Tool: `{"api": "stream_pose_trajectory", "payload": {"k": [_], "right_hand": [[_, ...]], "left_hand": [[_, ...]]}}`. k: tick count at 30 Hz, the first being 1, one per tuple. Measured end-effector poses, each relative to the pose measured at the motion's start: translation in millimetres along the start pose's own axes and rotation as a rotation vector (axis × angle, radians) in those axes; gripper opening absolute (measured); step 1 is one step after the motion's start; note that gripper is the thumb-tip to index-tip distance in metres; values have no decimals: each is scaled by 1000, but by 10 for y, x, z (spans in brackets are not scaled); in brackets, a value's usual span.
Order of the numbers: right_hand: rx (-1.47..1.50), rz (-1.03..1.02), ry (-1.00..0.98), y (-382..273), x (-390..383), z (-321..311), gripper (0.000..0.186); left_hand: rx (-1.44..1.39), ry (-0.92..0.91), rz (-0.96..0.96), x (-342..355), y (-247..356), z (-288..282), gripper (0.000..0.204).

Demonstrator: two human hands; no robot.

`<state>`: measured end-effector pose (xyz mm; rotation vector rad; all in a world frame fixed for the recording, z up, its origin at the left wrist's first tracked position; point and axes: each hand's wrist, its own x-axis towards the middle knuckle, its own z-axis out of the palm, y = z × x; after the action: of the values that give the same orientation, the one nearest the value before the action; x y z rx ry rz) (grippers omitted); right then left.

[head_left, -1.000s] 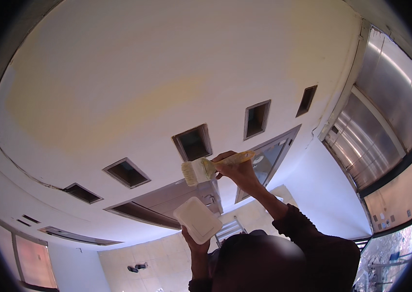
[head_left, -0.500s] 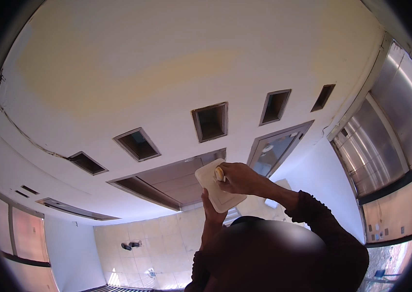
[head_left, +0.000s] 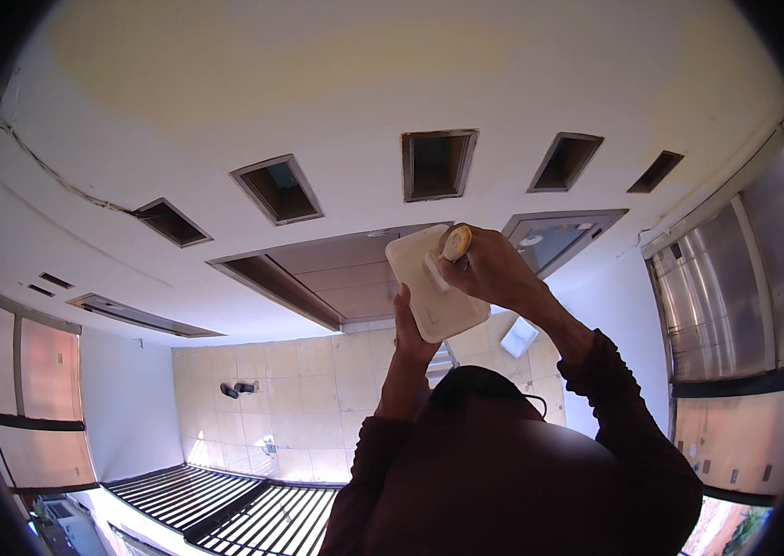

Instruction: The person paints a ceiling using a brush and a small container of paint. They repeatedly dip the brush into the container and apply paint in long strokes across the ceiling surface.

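My left hand (head_left: 413, 329) grips the lower left edge of a shallow cream rectangular tray (head_left: 457, 313), its thumb at the rim. Over the tray's upper right part, my right hand (head_left: 494, 269) is closed round a paintbrush (head_left: 456, 245). The brush's rounded yellowish handle end points up toward me, and its pale head lies at or in the tray; whether it touches the bottom I cannot tell. Ahead rises a white wall (head_left: 336, 111) with a pale yellow patch (head_left: 271, 69) across its upper part.
Several framed square openings (head_left: 439, 165) run in a row along the wall, above a brown door (head_left: 345, 273) and a window (head_left: 554, 239). A cable (head_left: 68, 181) hangs at the left. Below are a tiled floor (head_left: 308, 380), dark shoes (head_left: 239, 389), a ladder step (head_left: 443, 360) and a barred railing (head_left: 253, 510).
My view has tilted down, so more floor and the railing show. The tray and both hands sit higher in the picture. Both grips stay the same.
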<state>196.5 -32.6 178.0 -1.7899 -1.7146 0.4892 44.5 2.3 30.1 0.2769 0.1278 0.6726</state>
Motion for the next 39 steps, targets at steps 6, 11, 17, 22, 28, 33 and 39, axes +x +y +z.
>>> {"api": "stream_pose_trajectory", "payload": {"k": [6, 11, 17, 22, 28, 33, 39], "right_hand": [[2, 4, 38, 3, -10, 12, 29], [194, 124, 169, 128, -87, -54, 23], [1193, 404, 364, 639, -330, 105, 24], [1651, 444, 282, 939, -404, 546, 22], [1714, 369, 200, 733, -242, 612, 29], [1684, 174, 239, 443, 151, 397, 36], [976, -311, 534, 18, 981, -22, 23]], "left_hand": [[27, -25, 18, 58, 4, -58, 66], [40, -3, 42, 60, 20, -42, 67], [-72, 3, 71, 64, 138, -127, 70], [-45, 55, 125, 86, 380, 22, 72], [-27, 47, 176, 52, 571, -59, 71], [-16, 92, 268, -46, 744, -181, 71], [32, 147, 331, -259, 819, -272, 69]]}}
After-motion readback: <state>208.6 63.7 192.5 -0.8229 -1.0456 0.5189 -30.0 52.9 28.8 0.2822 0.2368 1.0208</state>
